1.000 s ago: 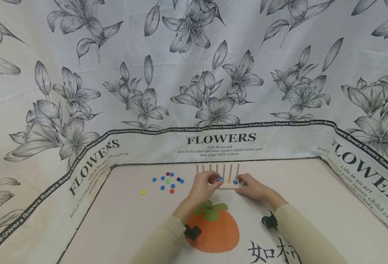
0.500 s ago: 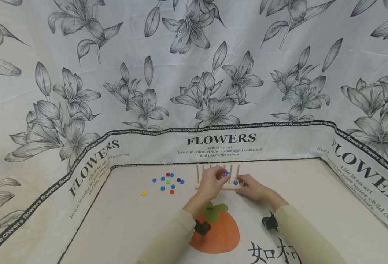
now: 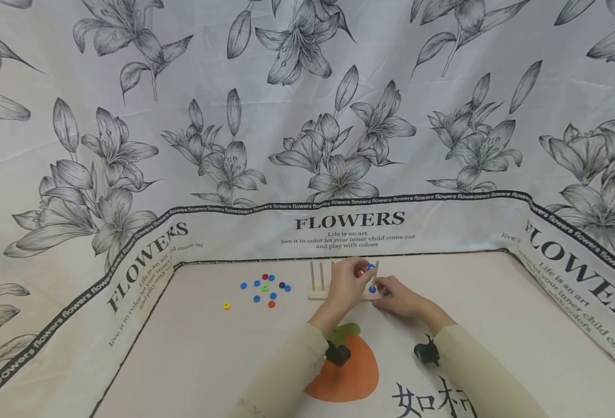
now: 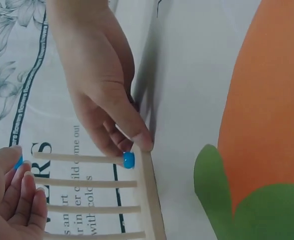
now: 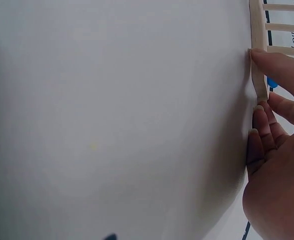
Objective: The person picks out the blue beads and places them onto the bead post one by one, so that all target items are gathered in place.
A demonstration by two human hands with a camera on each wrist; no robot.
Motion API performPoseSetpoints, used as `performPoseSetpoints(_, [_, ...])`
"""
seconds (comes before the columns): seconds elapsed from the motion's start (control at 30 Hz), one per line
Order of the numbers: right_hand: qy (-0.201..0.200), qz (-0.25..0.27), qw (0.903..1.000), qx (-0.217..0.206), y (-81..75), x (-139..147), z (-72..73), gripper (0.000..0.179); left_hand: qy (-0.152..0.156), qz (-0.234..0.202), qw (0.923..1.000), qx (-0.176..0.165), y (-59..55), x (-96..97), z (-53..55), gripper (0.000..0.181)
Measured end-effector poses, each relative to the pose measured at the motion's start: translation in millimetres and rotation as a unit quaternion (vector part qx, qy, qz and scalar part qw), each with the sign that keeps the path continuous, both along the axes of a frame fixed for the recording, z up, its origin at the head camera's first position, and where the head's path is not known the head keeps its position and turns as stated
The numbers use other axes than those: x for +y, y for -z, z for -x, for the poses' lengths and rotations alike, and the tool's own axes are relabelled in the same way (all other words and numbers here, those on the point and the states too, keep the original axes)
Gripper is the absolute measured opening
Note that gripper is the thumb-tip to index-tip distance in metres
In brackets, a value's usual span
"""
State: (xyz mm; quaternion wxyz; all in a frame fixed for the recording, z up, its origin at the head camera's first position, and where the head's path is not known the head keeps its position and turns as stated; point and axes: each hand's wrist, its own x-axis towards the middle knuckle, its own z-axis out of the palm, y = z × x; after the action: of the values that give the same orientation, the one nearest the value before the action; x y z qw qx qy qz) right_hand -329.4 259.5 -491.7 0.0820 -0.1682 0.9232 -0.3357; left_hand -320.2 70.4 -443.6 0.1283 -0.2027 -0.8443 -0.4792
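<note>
A wooden peg rack [image 3: 315, 295] with a row of upright pegs stands on the table. My left hand [image 3: 345, 285] pinches a blue bead [image 3: 371, 266] at the top of the rightmost peg [image 4: 79, 158]; in the left wrist view only a sliver of that bead shows between the fingertips. Low on the same peg, by the base, sits another blue bead [image 4: 129, 160]. My right hand [image 3: 402, 297] grips the right end of the rack's base, with its thumb on the front face [image 5: 258, 30] in the right wrist view. The left hand hides the middle pegs from the head camera.
Several loose beads lie left of the rack, among them a green bead [image 3: 265, 288], a red-orange bead [image 3: 272, 304] and a yellow bead [image 3: 226, 306]. The tablecloth bears a printed orange persimmon [image 3: 346, 377]. A flower-print curtain [image 3: 349, 232] rises behind the rack.
My left hand has moved right and up along the rack, carrying the blue bead from the middle pegs to the top of the rightmost peg. The right hand has stayed at the rack's end.
</note>
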Motion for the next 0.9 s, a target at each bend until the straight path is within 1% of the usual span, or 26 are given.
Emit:
performPoseSetpoints(0.23, [0.001,0.000,0.9999,0.014,5.2,0.3,1.8,0.063,-0.027,-0.013,0.9995,0.013,3.6,13.7,3.0,0.020])
performPoseSetpoints(0.33, [-0.001,-0.001,0.9999,0.010,2.7,-1.2,1.1,0.063,-0.040,-0.015,0.9989,0.020,4.9,17.7,3.5,0.018])
performPoseSetpoints(0.53, [-0.008,0.004,1.0000,0.003,-6.1,-3.7,-2.4,0.062,-0.060,-0.013,0.9979,0.020,5.5,23.7,5.2,0.016])
performPoseSetpoints(0.73, [-0.014,-0.003,0.9999,0.008,-8.7,-3.8,-3.8,0.063,-0.077,-0.007,0.9968,0.023,2.2,31.1,7.1,0.015])
performPoseSetpoints(0.9, [0.002,0.007,0.9999,-0.012,-6.2,-3.5,-2.4,0.064,-0.084,-0.018,0.9962,0.014,-0.3,34.8,5.8,0.014])
